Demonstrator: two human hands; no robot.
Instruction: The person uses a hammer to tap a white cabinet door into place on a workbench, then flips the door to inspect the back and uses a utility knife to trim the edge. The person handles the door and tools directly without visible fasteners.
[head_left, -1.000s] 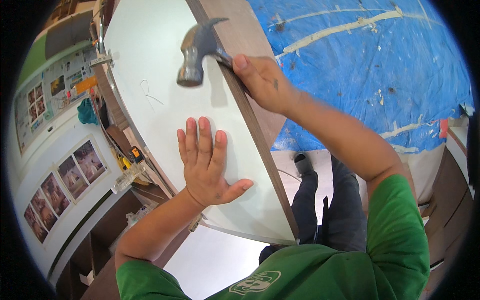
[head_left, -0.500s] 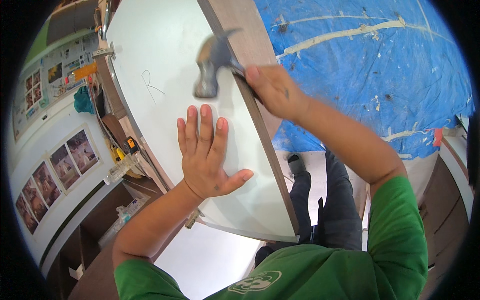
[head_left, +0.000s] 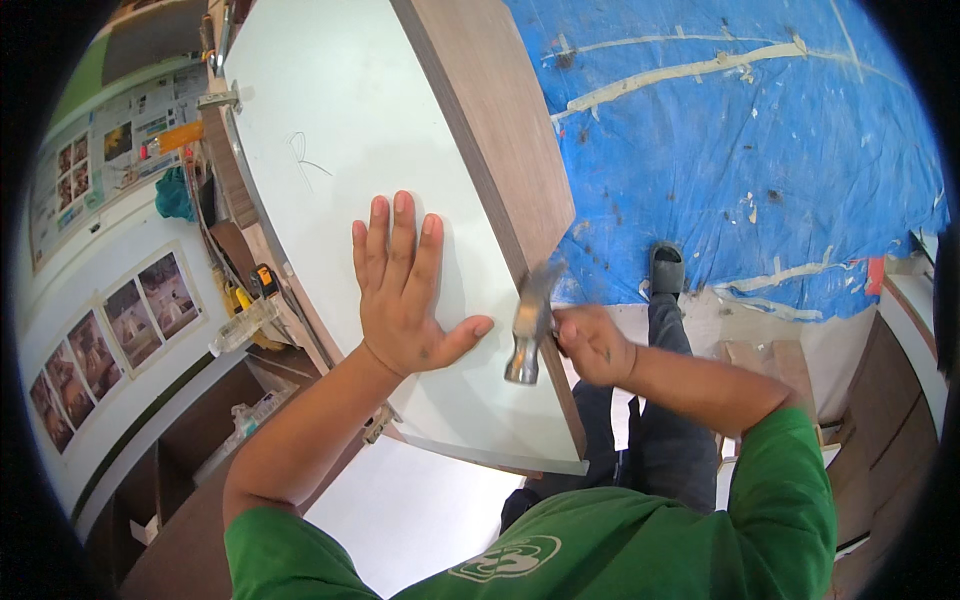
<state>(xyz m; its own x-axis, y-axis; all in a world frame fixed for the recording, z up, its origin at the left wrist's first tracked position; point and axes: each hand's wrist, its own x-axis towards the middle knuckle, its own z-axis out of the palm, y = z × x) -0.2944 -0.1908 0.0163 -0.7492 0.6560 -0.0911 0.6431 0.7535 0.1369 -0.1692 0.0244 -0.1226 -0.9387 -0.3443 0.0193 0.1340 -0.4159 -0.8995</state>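
Observation:
A claw hammer (head_left: 526, 335) is held in my right hand (head_left: 594, 345), its fingers wrapped round the handle. The metal head hangs over the near right edge of a white panel (head_left: 330, 120), slightly blurred. Whether it touches the panel I cannot tell. My left hand (head_left: 395, 300) lies flat on the panel's white face, fingers stretched out and thumb spread. The panel has a brown wood-grain edge on its right side and a pencil mark (head_left: 305, 160) left of my fingertips. Metal hinges (head_left: 378, 424) sit along its left edge.
Blue sheeting (head_left: 680, 150), patched with tape, covers the floor at the right. Screwdrivers and a tape measure (head_left: 265, 280) lie left of the panel. Past them are an open brown cabinet (head_left: 190, 440) and a wall with photo prints (head_left: 130, 320). My slippered foot (head_left: 666, 268) rests at the sheet's edge.
My right hand has brought the hammer down toward me and to the right along the panel's edge. The left hand stays flat, shifted slightly. One foot has stepped forward onto the blue sheeting.

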